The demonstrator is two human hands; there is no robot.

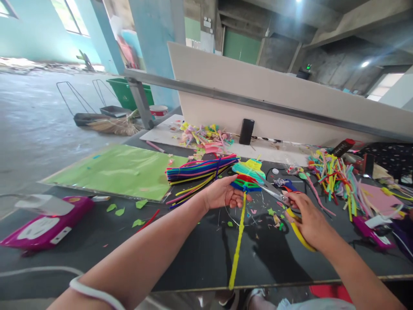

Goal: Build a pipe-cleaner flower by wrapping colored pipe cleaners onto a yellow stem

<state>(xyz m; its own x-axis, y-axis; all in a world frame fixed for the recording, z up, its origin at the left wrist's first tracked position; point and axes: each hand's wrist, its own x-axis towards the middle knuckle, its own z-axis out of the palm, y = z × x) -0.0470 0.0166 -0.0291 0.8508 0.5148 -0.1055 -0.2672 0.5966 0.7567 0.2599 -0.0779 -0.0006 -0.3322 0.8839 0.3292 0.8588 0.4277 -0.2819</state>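
My left hand is closed around the near end of a colourful pipe-cleaner piece, with red, green and blue loops showing at my fingertips. From it a long yellow pipe cleaner hangs toward the table's front edge. My right hand grips scissors with yellow handles, and the blades point at the piece's right side. Behind it lie yellow and turquoise shapes. A tied bundle of pipe cleaners rests just beyond my left wrist.
A green sheet lies at left, near a magenta power strip. A phone leans against the white board. Loose pipe cleaners are heaped at right, by another magenta strip. Small scraps litter the dark tabletop.
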